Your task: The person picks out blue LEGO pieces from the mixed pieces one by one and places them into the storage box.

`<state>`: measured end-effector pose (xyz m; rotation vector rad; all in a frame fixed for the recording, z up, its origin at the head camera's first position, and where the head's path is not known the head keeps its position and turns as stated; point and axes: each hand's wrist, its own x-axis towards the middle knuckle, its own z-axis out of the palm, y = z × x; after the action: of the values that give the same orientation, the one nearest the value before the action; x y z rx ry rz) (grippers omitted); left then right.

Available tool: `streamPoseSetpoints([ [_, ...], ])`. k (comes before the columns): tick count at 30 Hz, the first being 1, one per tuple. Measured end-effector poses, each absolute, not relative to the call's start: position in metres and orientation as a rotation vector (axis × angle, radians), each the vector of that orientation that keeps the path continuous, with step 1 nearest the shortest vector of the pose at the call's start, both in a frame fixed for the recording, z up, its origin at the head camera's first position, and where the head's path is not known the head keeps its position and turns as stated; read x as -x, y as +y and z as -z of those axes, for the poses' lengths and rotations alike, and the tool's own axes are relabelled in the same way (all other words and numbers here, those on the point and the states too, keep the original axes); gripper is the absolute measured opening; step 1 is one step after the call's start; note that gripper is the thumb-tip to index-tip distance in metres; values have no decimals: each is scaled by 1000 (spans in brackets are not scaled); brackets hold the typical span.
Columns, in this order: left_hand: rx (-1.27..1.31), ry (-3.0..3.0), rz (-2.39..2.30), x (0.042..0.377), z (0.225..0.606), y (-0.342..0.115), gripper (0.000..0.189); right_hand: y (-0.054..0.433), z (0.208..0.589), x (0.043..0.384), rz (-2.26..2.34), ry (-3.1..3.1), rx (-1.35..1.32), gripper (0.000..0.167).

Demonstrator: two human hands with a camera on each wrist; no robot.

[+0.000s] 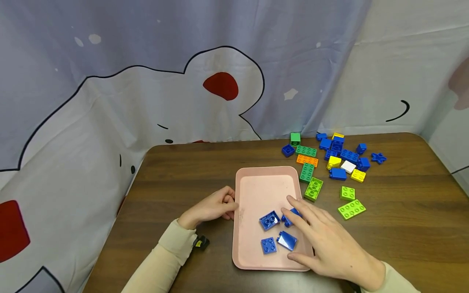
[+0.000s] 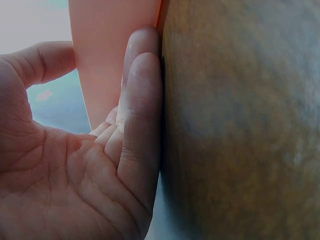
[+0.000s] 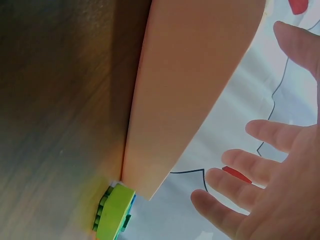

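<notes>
You are facing one pink tray (image 1: 256, 185), where four blue blocks (image 1: 268, 245) are lying; to its right, three lime blocks (image 1: 351, 209), three darker green blocks (image 1: 306, 172), three yellow blocks (image 1: 358, 175), one orange block (image 1: 307, 160) and one white block (image 1: 348, 167) are sitting.

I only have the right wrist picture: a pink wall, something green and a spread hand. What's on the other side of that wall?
Observer: Four blue pieces, lying in a pink tray.
Visitor: Where's the other hand, then?
Observer: The left hand holds the tray's left edge.
Visitor: Any funny shapes lying outside the tray?
Observer: Yes, a blue star-shaped piece lies on the table, off to the tray's right.
</notes>
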<state>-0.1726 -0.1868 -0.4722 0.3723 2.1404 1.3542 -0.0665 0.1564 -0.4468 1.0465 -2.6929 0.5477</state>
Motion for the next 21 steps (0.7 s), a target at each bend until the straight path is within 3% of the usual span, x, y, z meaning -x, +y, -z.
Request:
streamPoseSetpoints([
  [21, -386, 2132, -1365, 173, 472, -187, 29, 199, 440, 88, -435, -2726, -884, 94],
])
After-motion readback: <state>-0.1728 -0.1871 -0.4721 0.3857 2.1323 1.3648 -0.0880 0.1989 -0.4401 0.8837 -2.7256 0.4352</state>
